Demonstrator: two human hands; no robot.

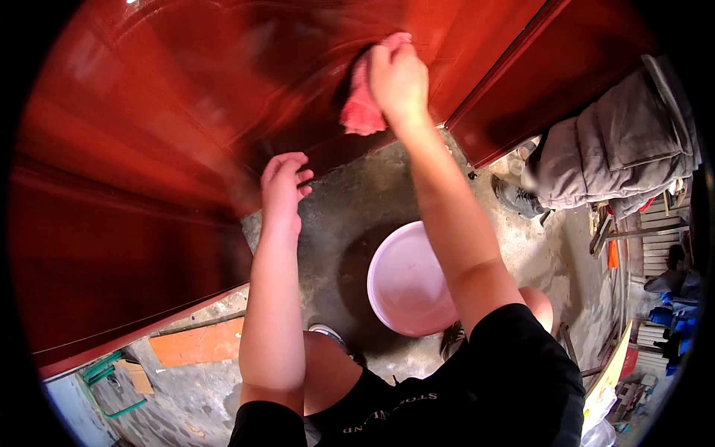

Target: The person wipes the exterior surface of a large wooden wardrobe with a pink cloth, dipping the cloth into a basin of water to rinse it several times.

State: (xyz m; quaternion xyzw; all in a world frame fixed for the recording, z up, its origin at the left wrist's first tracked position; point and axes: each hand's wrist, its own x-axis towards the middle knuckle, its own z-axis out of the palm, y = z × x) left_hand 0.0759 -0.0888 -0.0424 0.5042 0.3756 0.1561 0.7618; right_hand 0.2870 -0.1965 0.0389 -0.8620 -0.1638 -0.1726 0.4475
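Observation:
A glossy red wooden panel (186, 97) with raised curved moulding fills the upper left in front of me. My right hand (401, 80) is closed on a pink cloth (363, 104) and presses it against the panel near its lower right part. The cloth bunches under the fingers, and its loose end hangs down to the left. Near the lower edge of the panel is my left hand (283, 186), empty, with its fingers apart and loosely bent. Whether it touches the wood I cannot tell. Below my right forearm a pink plastic basin (372, 287) stands on the floor.
Damp grey concrete floor (328, 246) lies under the panel. At right a grey padded jacket (596, 153) hangs over something, with a dark shoe (516, 197) beneath it. An orange board (197, 343) and a green metal frame (97, 369) lie at lower left.

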